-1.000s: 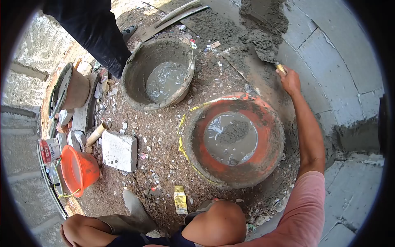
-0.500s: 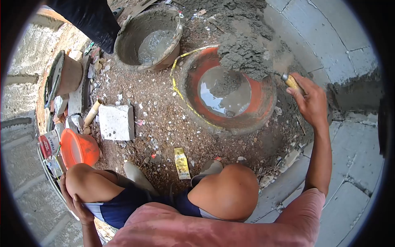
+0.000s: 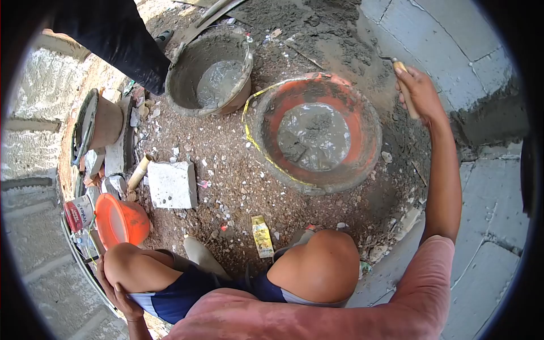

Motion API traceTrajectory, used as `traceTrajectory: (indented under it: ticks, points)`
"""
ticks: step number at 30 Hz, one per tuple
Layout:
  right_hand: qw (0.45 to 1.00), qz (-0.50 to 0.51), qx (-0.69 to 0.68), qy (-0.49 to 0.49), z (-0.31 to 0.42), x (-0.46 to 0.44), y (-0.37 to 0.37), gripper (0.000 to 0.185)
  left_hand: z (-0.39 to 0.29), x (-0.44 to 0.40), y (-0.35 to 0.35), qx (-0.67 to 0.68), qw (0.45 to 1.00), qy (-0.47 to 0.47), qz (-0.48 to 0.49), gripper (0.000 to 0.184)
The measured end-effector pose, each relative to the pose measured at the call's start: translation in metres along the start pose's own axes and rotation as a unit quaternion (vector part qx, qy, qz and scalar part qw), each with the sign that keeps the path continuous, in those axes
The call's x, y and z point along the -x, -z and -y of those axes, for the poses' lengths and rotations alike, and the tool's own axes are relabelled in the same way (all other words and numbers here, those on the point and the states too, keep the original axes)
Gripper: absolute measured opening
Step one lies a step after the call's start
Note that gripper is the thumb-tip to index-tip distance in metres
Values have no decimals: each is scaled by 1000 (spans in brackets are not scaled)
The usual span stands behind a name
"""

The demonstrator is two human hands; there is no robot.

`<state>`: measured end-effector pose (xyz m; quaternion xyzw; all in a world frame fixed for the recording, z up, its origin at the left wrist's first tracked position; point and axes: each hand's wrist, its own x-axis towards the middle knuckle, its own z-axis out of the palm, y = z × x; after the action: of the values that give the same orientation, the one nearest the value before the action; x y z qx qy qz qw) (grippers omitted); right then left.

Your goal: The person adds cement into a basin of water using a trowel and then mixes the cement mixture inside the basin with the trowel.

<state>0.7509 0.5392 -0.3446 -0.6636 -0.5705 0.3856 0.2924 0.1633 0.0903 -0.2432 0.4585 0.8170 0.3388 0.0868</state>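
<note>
My right hand (image 3: 416,95) is closed round the wooden handle of a trowel (image 3: 400,67), beside the grey block wall at the upper right. The trowel's blade is hard to make out against the wet mortar (image 3: 334,42). Below and left of that hand sits an orange basin (image 3: 357,130), crusted with mortar, with watery grey mix inside. My left hand (image 3: 120,294) rests against the outer side of my left knee, its fingers spread and holding nothing.
A second mortar-coated basin (image 3: 241,90) stands beside another person's dark-trousered leg (image 3: 122,42). At the left are a tilted bucket (image 3: 107,122), a small orange bucket (image 3: 133,221) and a white block (image 3: 171,184). A yellow packet (image 3: 262,237) lies between my feet.
The trowel first scooped mortar from the heap and carried it over the orange basin. Now my right hand has moved up and right, and a fresh lump lies in the basin's mix.
</note>
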Motion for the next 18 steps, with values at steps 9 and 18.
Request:
traceTrajectory:
  ticks: [9,18]
  points:
    - [920,298,-157,-199,-49,-175,-123,29,-43,21,2,59,997,39,-33,90]
    - [943,119,-237,-202,-76,-224,-157,31,-56,21,-3,14,994,96,-47,86]
